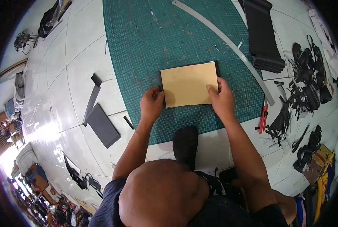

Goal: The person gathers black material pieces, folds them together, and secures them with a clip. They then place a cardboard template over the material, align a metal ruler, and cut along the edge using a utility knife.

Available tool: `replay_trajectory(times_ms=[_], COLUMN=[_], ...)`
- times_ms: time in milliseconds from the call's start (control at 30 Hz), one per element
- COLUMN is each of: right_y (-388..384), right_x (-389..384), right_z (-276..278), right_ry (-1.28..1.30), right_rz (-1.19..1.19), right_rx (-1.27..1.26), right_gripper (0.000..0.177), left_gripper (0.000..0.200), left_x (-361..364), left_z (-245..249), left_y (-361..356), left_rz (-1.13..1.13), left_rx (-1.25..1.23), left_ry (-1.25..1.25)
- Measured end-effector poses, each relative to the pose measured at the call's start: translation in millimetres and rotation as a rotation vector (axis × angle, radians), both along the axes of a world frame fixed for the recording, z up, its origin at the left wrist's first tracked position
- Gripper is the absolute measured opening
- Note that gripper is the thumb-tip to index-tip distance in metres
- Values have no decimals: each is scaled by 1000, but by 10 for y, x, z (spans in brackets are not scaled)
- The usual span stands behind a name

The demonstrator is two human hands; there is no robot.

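A tan rectangular board lies over a black sheet on the green cutting mat; black edges show at its left, top and right. My left hand is at the lower left corner, thumb and fingers closed together on the black edge. On the right side, my right hand grips the board, its thumb on the tan face and its fingers around the right edge.
A long metal ruler crosses the mat's right side. Beyond it lie a folded black roll, a red cutter and black scraps. A dark grey panel rests on the tiles at left. A dark foot touches the mat's near edge.
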State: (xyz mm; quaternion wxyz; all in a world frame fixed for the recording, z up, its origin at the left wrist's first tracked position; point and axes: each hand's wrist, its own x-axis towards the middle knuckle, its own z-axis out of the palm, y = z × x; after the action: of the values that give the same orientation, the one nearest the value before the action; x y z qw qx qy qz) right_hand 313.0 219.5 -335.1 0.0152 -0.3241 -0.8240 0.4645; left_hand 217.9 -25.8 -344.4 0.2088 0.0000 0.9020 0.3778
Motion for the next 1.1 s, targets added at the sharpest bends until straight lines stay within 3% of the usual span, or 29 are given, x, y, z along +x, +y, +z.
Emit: replay_trajectory(times_ms=[133,333,433,700,800,1100], right_y=[-73,-104,-98,-86,-85,-51], right_x=[-45,-55,-73,-104,-111,-150], right_z=[-24,-83,-5,30,48,91], right_ry=[-18,65,-81,-127,-134,-185], right_rz=[126,95,169,199,205,208], right_rx=[160,381,504,539,557,514], right_gripper=[42,49,51,51,52,51], left_gripper=[35,30,28,29,28,28], left_x=[-29,-36,-27,-47,-52,-101], left_z=[95,67,72,121,-41,32], left_y=[86,119,143,152,70,117], left_rz=[8,34,29,-3,-125,-70], left_rx=[-11,-12,-18,-54,-91,-78], left_ry=[-6,31,68,55,247,75])
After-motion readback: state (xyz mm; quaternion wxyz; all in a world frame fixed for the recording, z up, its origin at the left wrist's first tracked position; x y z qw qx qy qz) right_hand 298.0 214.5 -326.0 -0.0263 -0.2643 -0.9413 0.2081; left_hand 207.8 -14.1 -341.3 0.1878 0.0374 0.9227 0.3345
